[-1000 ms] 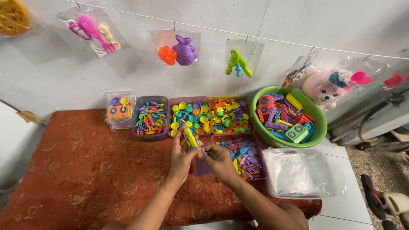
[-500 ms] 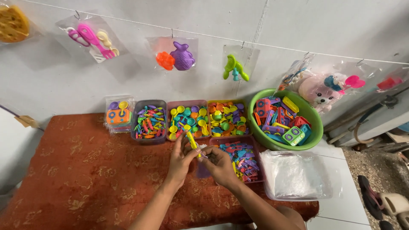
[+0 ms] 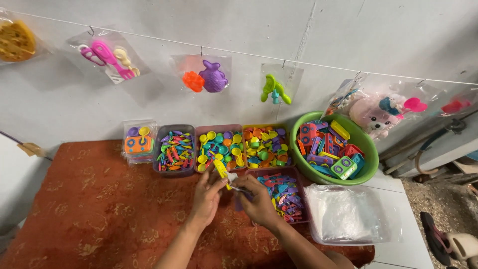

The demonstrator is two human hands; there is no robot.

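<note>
Covering the floor below a grey wall, a rust-red rug underlies both hands' grip pinching a yellow toy.

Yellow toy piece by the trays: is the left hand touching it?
Touching. The head view shows the left hand with its fingers closed around the yellow toy piece, no gap between them, just in front of the tray of coloured cups.
</note>
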